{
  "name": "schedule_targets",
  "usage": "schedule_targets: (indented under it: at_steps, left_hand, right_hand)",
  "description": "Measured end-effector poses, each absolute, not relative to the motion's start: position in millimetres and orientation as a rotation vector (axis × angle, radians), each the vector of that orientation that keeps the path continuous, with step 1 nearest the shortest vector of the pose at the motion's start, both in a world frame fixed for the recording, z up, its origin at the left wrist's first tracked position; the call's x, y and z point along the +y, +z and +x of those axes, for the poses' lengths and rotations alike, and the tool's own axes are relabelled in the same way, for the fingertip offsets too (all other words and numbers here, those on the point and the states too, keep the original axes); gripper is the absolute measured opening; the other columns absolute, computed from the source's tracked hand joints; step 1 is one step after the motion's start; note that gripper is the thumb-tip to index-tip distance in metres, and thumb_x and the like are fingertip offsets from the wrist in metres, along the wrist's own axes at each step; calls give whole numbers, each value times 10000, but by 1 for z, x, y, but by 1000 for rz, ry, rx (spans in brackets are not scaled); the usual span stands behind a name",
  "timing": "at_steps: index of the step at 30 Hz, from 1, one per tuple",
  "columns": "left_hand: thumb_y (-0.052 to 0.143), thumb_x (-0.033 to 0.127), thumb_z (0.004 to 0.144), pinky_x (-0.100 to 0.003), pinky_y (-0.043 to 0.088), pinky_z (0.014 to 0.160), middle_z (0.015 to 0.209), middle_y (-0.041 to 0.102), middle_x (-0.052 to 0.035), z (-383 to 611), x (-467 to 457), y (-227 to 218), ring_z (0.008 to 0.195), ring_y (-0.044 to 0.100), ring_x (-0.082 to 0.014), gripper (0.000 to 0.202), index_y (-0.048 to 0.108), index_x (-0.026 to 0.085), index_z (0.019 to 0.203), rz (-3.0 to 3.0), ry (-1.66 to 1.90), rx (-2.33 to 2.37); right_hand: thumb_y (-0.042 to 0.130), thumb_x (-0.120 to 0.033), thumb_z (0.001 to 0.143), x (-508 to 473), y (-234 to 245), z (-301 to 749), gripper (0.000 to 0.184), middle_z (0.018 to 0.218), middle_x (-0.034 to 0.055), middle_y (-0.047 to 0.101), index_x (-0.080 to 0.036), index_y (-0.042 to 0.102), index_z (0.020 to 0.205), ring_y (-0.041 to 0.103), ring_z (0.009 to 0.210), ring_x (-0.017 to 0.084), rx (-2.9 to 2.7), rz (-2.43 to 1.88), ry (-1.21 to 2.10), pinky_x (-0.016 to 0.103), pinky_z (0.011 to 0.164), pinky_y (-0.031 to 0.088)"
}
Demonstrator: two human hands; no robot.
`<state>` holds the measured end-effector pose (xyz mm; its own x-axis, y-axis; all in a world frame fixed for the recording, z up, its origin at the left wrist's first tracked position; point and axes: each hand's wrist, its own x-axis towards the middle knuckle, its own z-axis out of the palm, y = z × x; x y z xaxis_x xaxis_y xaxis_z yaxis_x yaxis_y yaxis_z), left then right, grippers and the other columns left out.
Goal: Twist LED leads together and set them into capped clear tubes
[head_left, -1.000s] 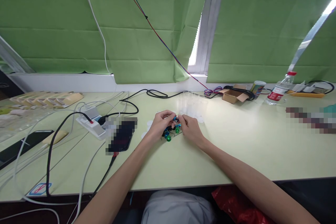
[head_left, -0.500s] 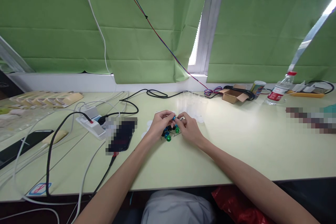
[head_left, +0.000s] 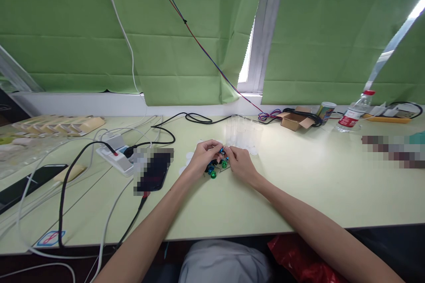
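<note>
My left hand [head_left: 206,155] and my right hand [head_left: 239,162] meet above the middle of the table, fingertips almost touching. My left thumb and fingers pinch a small shiny blue part [head_left: 222,151]. The fingers of my right hand are closed at its right side, by another small bluish bit; exactly what they grip is too small to make out. Just below the hands lies a little heap of parts: a green round piece [head_left: 213,175], a second green piece [head_left: 224,164], blue and black pieces, and thin metal pins. Part of the heap is hidden by my left hand.
Behind my hands stand clear plastic cups [head_left: 245,132]. A phone [head_left: 155,171] and a white power strip [head_left: 116,159] with cables lie to the left. Farther right are a small cardboard box [head_left: 295,120], a can [head_left: 325,112] and a water bottle [head_left: 353,115].
My right hand's fingers have closed in and turned slightly beside the blue part. More of the blue pieces shows between the hands. My left hand has barely moved.
</note>
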<state>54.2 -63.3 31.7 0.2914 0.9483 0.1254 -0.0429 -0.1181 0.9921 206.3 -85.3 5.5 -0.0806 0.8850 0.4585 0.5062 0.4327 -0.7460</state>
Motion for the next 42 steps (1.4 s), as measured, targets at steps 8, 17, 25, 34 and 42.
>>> schedule_targets:
  at_steps: [8, 17, 25, 34, 42]
  left_hand:
    - [716, 427, 730, -260, 427, 571, 661, 580, -23, 54, -61, 28, 550, 505, -108, 284, 643, 152, 728, 1336, 1147, 888]
    - [716, 416, 734, -250, 429, 572, 670, 596, -25, 55, -62, 30, 563, 519, -107, 272, 650, 153, 723, 1355, 1130, 894]
    - [714, 406, 735, -248, 426, 566, 668, 601, -22, 54, -64, 33, 569, 530, -109, 257, 650, 157, 727, 1383, 1080, 893]
    - [733, 410, 706, -260, 434, 564, 655, 598, -34, 56, -64, 33, 571, 529, -121, 271, 657, 151, 734, 1346, 1126, 896]
    - [727, 420, 719, -255, 431, 570, 670, 605, -22, 56, -65, 34, 537, 502, -99, 272, 649, 159, 719, 1341, 1127, 874]
  right_hand:
    - [507, -466, 895, -88, 6, 205, 253, 434, -104, 387, -215, 508, 865, 338, 430, 99, -1681, -1157, 610, 229, 492, 279]
    - [453, -470, 923, -89, 6, 205, 279, 446, -90, 420, -216, 488, 811, 338, 417, 97, -1696, -1146, 630, 235, 487, 287]
    - [380, -474, 958, -87, 8, 205, 441, 483, -46, 423, -198, 458, 623, 381, 454, 104, -1723, -1172, 565, 256, 518, 307]
    - [457, -493, 921, -87, 6, 206, 337, 451, -81, 374, -207, 516, 754, 325, 446, 100, -1651, -1189, 552, 243, 498, 273]
    - [511, -427, 893, -88, 6, 205, 217, 429, -109, 379, -220, 482, 835, 329, 425, 94, -1681, -1136, 603, 227, 493, 276]
